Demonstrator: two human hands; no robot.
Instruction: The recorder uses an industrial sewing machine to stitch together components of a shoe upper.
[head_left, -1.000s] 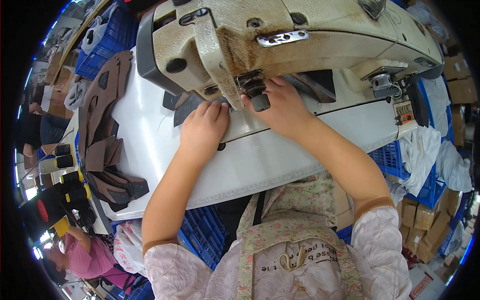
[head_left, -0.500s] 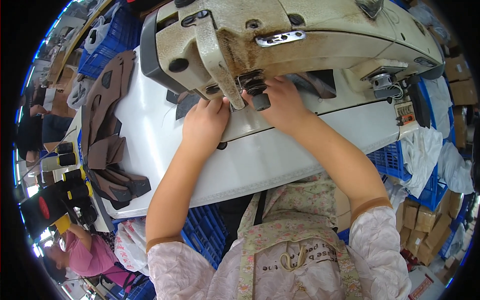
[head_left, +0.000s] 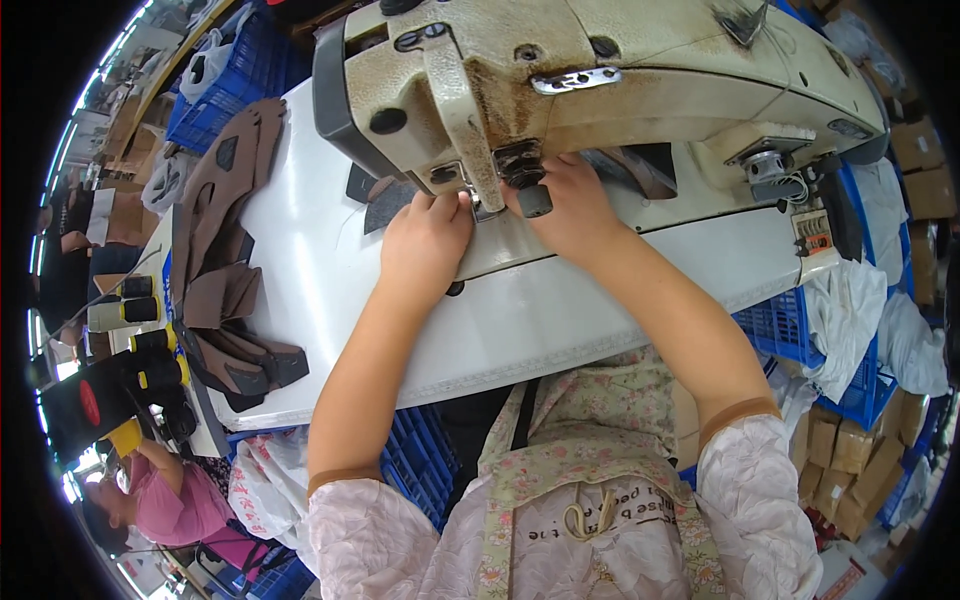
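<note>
A cream, rust-stained sewing machine stands over a white table, its presser area between my two hands. My left hand lies left of the needle area, fingers curled down on a dark grey and brown cut piece that looks like a shoe upper part. Right of the needle, my right hand is bent around the work, its fingertips partly hidden behind the machine's black knob. More brown and dark grey material shows beyond my right hand, under the machine arm.
Stacked brown cut pieces lie along the table's left side. Thread cones stand farther left, near a person in pink. Blue crates and white plastic bags flank the table; cardboard boxes are stacked at right.
The machine, table and left-hand pieces have shifted slightly right in the picture, as the view moved. Both hands keep about the same place beside the needle area.
</note>
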